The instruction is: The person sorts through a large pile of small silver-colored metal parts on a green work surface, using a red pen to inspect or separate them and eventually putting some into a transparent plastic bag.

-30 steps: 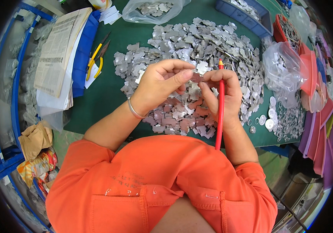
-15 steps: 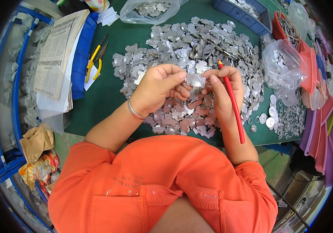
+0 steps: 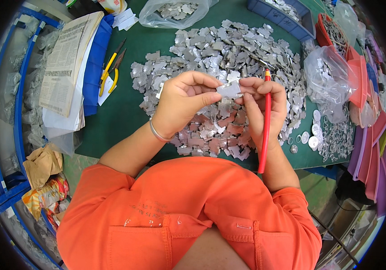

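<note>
A: What have you got there, seen from the head camera?

B: My left hand (image 3: 181,105) and right hand (image 3: 258,105) pinch one small metal plate (image 3: 229,89) between fingertips, above the heap of plates (image 3: 220,58) on the counter (image 3: 116,121). My right also grips a red tool (image 3: 265,123).

A: How does it handle?

B: Light, stiff, thin, probably sharp-edged. Best held by its edges.

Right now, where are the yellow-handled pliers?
In the head view, the yellow-handled pliers lie on the green mat, to the person's left, between the blue-edged stack of papers and the pile of metal pieces.
</note>
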`<state>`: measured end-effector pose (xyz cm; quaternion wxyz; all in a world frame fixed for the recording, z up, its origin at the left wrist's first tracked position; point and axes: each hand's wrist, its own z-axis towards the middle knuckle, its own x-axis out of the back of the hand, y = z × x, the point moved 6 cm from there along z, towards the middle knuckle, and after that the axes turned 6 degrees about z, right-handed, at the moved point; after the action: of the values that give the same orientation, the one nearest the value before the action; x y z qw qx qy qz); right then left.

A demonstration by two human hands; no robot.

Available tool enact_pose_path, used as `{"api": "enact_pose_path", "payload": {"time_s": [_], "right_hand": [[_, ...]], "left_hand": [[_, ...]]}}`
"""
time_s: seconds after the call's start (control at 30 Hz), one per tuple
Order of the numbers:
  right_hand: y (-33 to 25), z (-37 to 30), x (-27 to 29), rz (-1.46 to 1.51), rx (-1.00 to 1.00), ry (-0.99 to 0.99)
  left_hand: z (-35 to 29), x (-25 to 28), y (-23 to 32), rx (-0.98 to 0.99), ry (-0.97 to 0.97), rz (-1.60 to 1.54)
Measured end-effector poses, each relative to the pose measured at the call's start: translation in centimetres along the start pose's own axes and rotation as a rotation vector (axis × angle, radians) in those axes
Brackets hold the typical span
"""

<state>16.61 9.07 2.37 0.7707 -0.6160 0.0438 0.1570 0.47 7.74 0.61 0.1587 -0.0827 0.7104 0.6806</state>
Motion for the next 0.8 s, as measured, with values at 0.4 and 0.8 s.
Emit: {"api": "enact_pose_path", "payload": {"time_s": [0.4, 0.8], "right_hand": [[0.0, -0.4, -0.8, 0.044, -0.114, -0.014], [-0.3, -0.5, -1.2, 0.194, -0.105, -0.08]], "left_hand": [[-2.3, -1.5, 4.4, -1.001, 0.126, 0.966], [-1.9, -1.2, 2.9, -0.761, 0.141, 0.714]]}}
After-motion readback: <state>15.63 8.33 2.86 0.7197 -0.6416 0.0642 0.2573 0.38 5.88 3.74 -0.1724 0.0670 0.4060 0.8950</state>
